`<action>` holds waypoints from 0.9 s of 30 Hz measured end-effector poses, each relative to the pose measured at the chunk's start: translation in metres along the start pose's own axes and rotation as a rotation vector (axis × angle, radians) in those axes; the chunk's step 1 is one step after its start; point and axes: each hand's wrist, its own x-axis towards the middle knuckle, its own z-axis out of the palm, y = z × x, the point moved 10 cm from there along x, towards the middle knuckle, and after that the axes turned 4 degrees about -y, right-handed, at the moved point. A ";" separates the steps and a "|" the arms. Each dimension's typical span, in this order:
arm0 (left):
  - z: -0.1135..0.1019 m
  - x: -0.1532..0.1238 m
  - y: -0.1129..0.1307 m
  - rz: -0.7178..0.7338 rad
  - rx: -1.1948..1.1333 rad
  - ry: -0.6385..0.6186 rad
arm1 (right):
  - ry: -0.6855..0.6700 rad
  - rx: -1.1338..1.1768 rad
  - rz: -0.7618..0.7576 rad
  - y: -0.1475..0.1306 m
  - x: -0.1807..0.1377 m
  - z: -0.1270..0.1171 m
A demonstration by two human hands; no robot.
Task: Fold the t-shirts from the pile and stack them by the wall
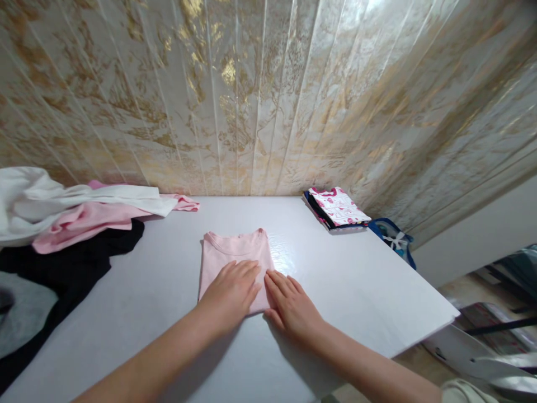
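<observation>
A glossy white bench (356, 274) spreads below a gold-patterned wall (235, 101), loose clothes (90, 219) heaped at frame left. At lower centre, the left hand (232, 291) lies flat on a folded pink shirt (232, 249); the right hand (292, 305), just apart, rests flat along its right edge.

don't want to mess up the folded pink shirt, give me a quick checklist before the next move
1. Pink shirt folded into a compact shape: ok
2. Left hand lying flat on the shirt: ok
3. Right hand with fingertips at the shirt's right edge: ok
4. Folded stack apart from the shirt: ok
5. Loose clothes heap apart from the shirt: ok
6. Shirt's underside free of creases: cannot tell, hidden
</observation>
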 end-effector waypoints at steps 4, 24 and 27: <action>0.010 0.049 -0.010 0.041 0.011 -0.039 | 0.019 0.001 0.011 -0.005 -0.014 0.009; 0.043 -0.008 0.000 -0.077 0.011 -0.133 | 0.052 0.011 0.042 0.019 0.022 -0.013; 0.042 -0.027 0.003 -0.049 -0.012 -0.160 | 0.073 -0.006 0.064 0.024 0.048 -0.021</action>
